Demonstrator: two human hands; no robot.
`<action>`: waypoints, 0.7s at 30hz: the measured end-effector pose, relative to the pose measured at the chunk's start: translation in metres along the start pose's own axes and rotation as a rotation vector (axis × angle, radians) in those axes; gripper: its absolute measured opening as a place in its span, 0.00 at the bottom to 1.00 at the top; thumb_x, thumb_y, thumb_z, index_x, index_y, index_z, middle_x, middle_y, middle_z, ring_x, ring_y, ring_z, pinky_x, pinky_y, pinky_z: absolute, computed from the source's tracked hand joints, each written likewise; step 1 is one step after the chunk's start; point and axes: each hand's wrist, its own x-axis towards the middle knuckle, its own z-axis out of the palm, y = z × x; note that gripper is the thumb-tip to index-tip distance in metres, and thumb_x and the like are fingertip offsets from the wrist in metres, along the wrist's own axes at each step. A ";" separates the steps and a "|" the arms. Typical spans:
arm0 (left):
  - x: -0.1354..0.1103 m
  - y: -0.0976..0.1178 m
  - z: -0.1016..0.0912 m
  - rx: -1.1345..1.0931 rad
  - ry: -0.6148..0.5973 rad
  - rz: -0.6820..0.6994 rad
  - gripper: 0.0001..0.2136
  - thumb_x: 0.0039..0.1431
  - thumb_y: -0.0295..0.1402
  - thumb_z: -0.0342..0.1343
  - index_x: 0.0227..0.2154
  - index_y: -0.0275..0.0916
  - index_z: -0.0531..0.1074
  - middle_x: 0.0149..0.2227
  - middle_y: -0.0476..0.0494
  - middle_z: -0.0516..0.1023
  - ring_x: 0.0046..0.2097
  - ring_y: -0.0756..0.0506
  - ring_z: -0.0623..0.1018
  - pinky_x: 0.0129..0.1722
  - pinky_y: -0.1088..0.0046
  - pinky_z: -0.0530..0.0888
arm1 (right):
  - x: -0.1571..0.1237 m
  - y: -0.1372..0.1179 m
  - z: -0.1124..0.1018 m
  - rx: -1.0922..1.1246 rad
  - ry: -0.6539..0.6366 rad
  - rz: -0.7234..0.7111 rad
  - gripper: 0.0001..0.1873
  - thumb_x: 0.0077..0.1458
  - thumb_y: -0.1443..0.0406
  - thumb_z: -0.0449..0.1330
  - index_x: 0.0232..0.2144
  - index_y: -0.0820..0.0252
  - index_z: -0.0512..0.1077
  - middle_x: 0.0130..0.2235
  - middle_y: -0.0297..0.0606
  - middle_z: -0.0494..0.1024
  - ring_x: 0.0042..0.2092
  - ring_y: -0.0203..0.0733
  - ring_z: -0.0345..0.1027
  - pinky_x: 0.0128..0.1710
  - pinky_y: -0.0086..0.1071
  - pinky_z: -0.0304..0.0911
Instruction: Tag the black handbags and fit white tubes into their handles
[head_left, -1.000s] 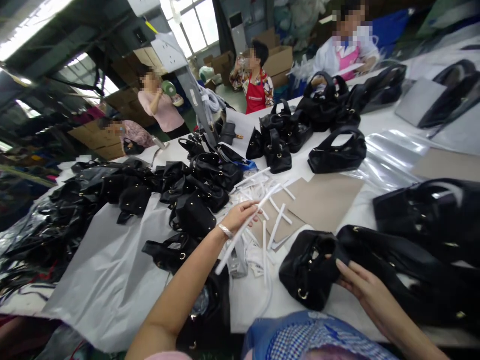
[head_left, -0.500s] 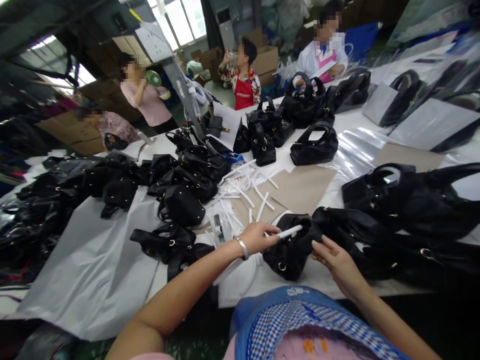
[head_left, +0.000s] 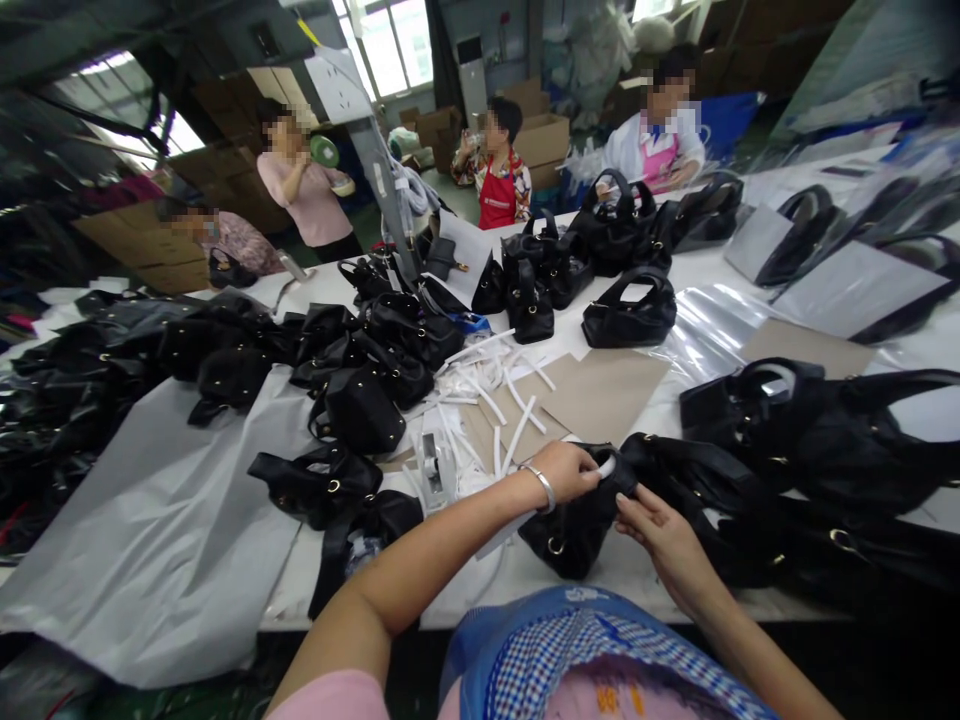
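Note:
A small black handbag (head_left: 568, 530) with gold rings stands at the table's near edge in front of me. My left hand (head_left: 568, 472), with a silver bangle at its wrist, is closed on a white tube (head_left: 607, 467) over the top of this bag. The tube's far end lies against or inside the curved handle; which one I cannot tell. My right hand (head_left: 651, 520) pinches the right side of the handle between thumb and fingers.
Loose white tubes (head_left: 520, 432) lie beyond the bag beside brown cardboard sheets (head_left: 607, 395) and a tape dispenser (head_left: 433, 470). Many black handbags crowd both sides, with grey sheeting (head_left: 165, 530) at left. Several people, one in a red apron (head_left: 496, 195), are across the table.
My left hand has moved right and pushed the white tube further towards the handle, so less of it shows. My right hand keeps its hold, and the view has shifted slightly.

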 end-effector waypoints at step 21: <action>0.030 0.011 -0.018 0.278 -0.106 -0.001 0.14 0.54 0.36 0.49 0.27 0.37 0.79 0.26 0.41 0.79 0.30 0.44 0.75 0.29 0.72 0.66 | 0.026 0.030 -0.005 -0.244 -0.105 -0.179 0.35 0.53 0.56 0.57 0.61 0.53 0.52 0.47 0.40 0.75 0.45 0.48 0.71 0.42 0.40 0.69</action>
